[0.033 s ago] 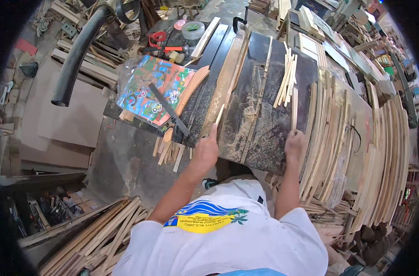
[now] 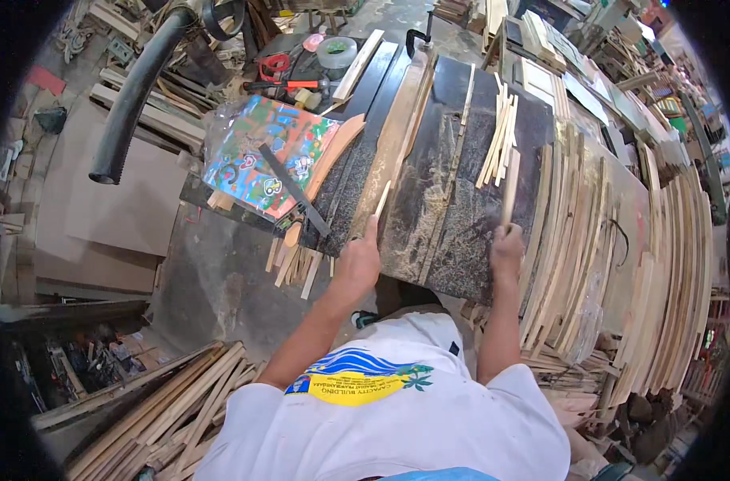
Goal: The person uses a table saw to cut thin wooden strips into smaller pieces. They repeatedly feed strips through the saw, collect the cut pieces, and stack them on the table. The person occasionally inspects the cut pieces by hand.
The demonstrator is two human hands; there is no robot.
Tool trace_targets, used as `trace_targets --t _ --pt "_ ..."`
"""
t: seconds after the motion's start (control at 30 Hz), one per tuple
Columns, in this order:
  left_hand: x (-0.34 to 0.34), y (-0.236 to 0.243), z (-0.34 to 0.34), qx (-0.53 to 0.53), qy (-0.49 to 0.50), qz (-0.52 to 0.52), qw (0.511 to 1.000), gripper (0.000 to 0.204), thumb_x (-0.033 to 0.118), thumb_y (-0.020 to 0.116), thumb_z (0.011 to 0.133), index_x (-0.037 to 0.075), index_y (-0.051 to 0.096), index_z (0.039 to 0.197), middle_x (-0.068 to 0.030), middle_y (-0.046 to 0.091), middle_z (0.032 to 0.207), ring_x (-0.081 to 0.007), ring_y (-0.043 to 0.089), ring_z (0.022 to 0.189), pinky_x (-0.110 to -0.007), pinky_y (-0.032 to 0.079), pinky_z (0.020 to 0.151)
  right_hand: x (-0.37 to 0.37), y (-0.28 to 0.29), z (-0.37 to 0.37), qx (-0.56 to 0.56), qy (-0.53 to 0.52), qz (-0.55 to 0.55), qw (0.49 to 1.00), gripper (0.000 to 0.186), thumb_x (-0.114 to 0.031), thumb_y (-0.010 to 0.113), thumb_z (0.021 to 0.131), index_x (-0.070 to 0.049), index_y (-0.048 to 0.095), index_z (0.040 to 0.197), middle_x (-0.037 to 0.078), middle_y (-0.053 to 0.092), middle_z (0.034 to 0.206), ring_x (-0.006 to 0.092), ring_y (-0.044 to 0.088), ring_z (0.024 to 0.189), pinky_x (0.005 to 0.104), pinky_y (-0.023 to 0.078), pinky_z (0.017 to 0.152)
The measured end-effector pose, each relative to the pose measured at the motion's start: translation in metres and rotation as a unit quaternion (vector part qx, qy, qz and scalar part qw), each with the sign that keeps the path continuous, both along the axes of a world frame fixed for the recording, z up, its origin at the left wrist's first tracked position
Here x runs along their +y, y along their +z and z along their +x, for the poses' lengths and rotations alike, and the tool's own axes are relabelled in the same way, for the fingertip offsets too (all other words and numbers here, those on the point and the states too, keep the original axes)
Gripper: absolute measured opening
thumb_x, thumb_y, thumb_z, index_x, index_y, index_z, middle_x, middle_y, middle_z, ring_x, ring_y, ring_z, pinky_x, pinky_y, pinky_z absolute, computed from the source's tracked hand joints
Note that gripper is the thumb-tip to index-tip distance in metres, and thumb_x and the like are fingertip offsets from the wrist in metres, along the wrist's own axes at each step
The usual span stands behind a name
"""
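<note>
My left hand (image 2: 360, 263) is closed around the near end of a thin pale wooden strip (image 2: 383, 197), index finger stretched along it. That strip lies beside a long wooden fence board (image 2: 391, 144) on the dark, sawdust-covered worktable (image 2: 477, 232). At the table's right side, my right hand (image 2: 507, 244) grips the lower end of a second wooden strip (image 2: 511, 188), which points away from me. Just beyond it lies a loose bundle of thin wooden strips (image 2: 500, 136). Sawdust and a narrow slot line the tabletop between my hands.
A black clamp (image 2: 417, 38) holds the board's far end. Left of it lie a colourful printed sheet (image 2: 261, 152) with a metal square (image 2: 293, 184), a roll of clear tape (image 2: 337, 53) and tools. Long planks (image 2: 646, 240) are stacked at the right; a black hose (image 2: 136, 104) hangs upper left.
My right hand has shifted slightly left, and the strip in it has swung a little. My left hand and its strip stay almost in place.
</note>
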State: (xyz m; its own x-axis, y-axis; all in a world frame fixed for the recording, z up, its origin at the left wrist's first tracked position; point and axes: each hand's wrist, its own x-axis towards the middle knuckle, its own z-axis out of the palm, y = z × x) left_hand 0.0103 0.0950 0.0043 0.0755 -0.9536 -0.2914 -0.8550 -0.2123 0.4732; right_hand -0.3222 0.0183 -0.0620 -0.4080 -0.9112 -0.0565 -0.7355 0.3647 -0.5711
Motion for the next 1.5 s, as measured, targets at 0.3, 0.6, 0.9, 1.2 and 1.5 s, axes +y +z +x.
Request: trace_targets --t 0.3,0.6,0.9,1.2,1.5 --pt "-0.004 0.000 -0.001 -0.025 -0.017 0.005 1.000 0.071 -0.001 0.052 0.094 0.000 0.031 0.161 -0.0338 0.071 0.091 -0.0505 0.072 0.086 -0.059 0.056 0.079 -0.033 0.005 0.105 -0.270 0.223 0.019 0.936 0.042 -0.025 0.055 0.107 -0.003 0.059 0.142 0.018 0.074 0.100 0.0213 0.073 0.085 0.0362 0.056 0.080" --pt "-0.022 -0.005 0.000 -0.003 -0.024 -0.015 1.000 0.074 -0.003 0.055 0.092 -0.001 0.029 0.161 -0.0335 0.071 0.089 -0.0528 0.071 0.086 -0.061 0.057 0.078 -0.065 0.024 0.114 -0.246 0.221 0.081 0.940 0.046 -0.024 0.056 0.105 -0.001 0.058 0.145 0.011 0.067 0.091 0.0190 0.064 0.081 0.0362 0.052 0.076" --pt "-0.072 -0.001 -0.008 -0.024 -0.023 -0.005 0.999 0.070 -0.001 0.054 0.093 -0.001 0.032 0.160 -0.0333 0.072 0.090 -0.0524 0.072 0.088 -0.060 0.058 0.079 -0.119 0.037 0.115 -0.170 0.246 0.063 0.952 0.045 -0.025 0.056 0.102 0.000 0.062 0.138 0.029 0.073 0.114 0.0433 0.071 0.108 0.0481 0.054 0.096" --pt "-0.128 0.008 -0.019 0.015 0.014 0.007 1.000 0.062 0.005 0.045 0.099 0.006 0.036 0.161 -0.0388 0.070 0.104 -0.0553 0.069 0.102 -0.061 0.053 0.092 -0.175 0.035 0.115 -0.160 0.241 0.033 0.957 0.045 -0.026 0.055 0.101 -0.001 0.063 0.137 0.031 0.071 0.118 0.0446 0.071 0.108 0.0485 0.054 0.096" --pt "-0.179 -0.013 -0.023 -0.004 0.005 -0.056 0.998 0.054 0.005 0.045 0.100 0.003 0.042 0.153 -0.0352 0.072 0.103 -0.0522 0.071 0.102 -0.061 0.055 0.090 -0.222 0.040 0.119 -0.136 0.243 0.014 0.960 0.044 -0.025 0.054 0.099 0.000 0.065 0.133 0.031 0.072 0.113 0.0447 0.071 0.107 0.0493 0.054 0.095"
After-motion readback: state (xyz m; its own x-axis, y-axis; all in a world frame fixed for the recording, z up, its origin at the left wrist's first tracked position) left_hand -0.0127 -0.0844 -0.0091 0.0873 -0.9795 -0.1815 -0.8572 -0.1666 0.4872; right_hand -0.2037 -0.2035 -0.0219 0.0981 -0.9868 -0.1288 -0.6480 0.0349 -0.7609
